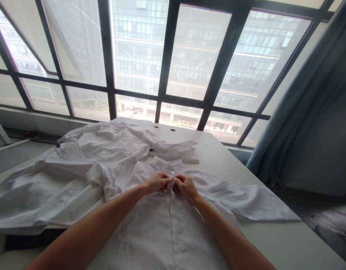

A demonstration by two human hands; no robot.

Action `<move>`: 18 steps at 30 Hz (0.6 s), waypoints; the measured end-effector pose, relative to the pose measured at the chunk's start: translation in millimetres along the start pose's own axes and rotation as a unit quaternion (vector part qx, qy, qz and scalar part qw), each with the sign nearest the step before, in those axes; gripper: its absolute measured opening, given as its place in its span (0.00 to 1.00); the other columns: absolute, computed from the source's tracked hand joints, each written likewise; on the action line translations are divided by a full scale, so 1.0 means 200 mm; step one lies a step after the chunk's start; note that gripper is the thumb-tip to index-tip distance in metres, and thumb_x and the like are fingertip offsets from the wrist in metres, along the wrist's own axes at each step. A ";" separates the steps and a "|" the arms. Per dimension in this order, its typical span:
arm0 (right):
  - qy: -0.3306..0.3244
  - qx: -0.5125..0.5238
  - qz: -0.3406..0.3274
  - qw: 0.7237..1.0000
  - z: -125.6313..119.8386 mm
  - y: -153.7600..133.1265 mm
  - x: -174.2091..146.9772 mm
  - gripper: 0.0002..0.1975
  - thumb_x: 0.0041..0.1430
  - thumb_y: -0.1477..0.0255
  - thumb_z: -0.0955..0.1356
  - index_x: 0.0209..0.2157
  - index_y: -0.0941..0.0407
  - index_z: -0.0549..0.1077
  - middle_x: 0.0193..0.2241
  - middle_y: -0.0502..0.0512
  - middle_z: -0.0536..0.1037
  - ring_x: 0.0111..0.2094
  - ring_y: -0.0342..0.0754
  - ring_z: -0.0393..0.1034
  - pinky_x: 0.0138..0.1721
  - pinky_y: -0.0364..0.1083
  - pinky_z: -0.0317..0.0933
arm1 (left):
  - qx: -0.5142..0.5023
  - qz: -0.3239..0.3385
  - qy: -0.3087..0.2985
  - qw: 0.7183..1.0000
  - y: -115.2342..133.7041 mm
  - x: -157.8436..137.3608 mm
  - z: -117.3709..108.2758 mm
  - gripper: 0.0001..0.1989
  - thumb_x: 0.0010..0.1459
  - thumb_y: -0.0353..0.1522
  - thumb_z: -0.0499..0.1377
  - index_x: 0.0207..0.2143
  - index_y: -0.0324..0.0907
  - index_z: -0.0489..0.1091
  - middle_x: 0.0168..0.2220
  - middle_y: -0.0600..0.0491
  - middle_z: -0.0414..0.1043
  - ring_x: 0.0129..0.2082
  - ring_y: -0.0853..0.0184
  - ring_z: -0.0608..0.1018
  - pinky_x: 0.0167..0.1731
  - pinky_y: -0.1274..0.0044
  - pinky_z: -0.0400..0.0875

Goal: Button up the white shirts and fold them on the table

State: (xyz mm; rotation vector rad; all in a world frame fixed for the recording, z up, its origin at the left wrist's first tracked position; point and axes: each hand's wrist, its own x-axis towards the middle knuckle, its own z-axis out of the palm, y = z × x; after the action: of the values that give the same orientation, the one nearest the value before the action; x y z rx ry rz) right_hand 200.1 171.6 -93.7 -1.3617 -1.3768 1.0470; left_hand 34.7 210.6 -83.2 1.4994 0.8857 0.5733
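Surface [285, 240]: white; cloth best kept flat on it.
Other garment [80, 157]: just L of work; keep folds clear.
Shirt [145, 232]: on surface, front up, collar [177, 165] at far end.
L grip [157, 182]: pinching shirt front, just below collar.
R grip [187, 187]: ditto, fingertips v. close to L's.
Front opening [170, 217]: keep edges level, pinch light; btn detail too small to tell.

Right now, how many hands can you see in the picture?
2. The left hand pinches the front of the white shirt, just below its collar; the right hand pinches it close beside. Some fingers are partly hidden, but no other hands show.
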 end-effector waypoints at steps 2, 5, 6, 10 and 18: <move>0.004 0.003 -0.009 1.000 0.00 0.01 -0.01 0.13 0.49 0.59 0.67 0.26 0.56 0.70 0.17 0.48 0.73 0.18 0.43 0.66 0.20 0.41 0.58 | -0.007 0.002 0.014 1.000 0.00 0.00 0.01 0.20 0.50 0.46 0.64 0.25 0.37 0.69 0.19 0.57 0.68 0.14 0.75 0.66 0.16 0.81 0.53; 0.012 -0.009 -0.021 1.000 0.01 0.02 -0.01 0.16 0.48 0.57 0.68 0.27 0.56 0.72 0.19 0.50 0.74 0.18 0.43 0.66 0.20 0.41 0.59 | -0.007 -0.002 0.051 0.999 0.00 0.00 0.02 0.16 0.53 0.42 0.62 0.23 0.38 0.67 0.17 0.58 0.66 0.14 0.75 0.66 0.15 0.82 0.54; 0.014 -0.012 -0.023 1.000 0.01 0.02 -0.01 0.16 0.48 0.56 0.69 0.26 0.56 0.72 0.19 0.51 0.75 0.19 0.43 0.67 0.20 0.41 0.59 | -0.003 -0.001 0.059 0.998 0.00 0.00 0.03 0.16 0.53 0.41 0.62 0.22 0.39 0.66 0.17 0.59 0.66 0.13 0.75 0.66 0.15 0.82 0.54; 0.024 -0.002 -0.019 1.000 0.02 0.02 -0.01 0.16 0.47 0.57 0.69 0.25 0.57 0.73 0.18 0.51 0.75 0.19 0.44 0.67 0.20 0.41 0.60 | 0.008 0.008 0.058 0.998 0.00 0.00 0.03 0.15 0.53 0.39 0.60 0.21 0.39 0.66 0.16 0.59 0.66 0.13 0.75 0.67 0.15 0.82 0.53; -0.023 0.043 0.008 0.999 -0.02 -0.01 -0.01 0.08 0.45 0.67 0.68 0.25 0.57 0.74 0.20 0.51 0.77 0.20 0.43 0.69 0.21 0.40 0.61 | 0.013 0.041 0.032 0.999 0.01 -0.01 0.03 0.18 0.52 0.43 0.61 0.22 0.38 0.66 0.16 0.59 0.65 0.13 0.76 0.65 0.15 0.83 0.55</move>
State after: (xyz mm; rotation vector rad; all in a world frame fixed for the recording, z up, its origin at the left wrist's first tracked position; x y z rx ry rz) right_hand 202.4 168.6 -90.5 -1.2955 -1.3410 1.1418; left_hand 37.8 205.1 -82.0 1.5536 0.8874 0.6757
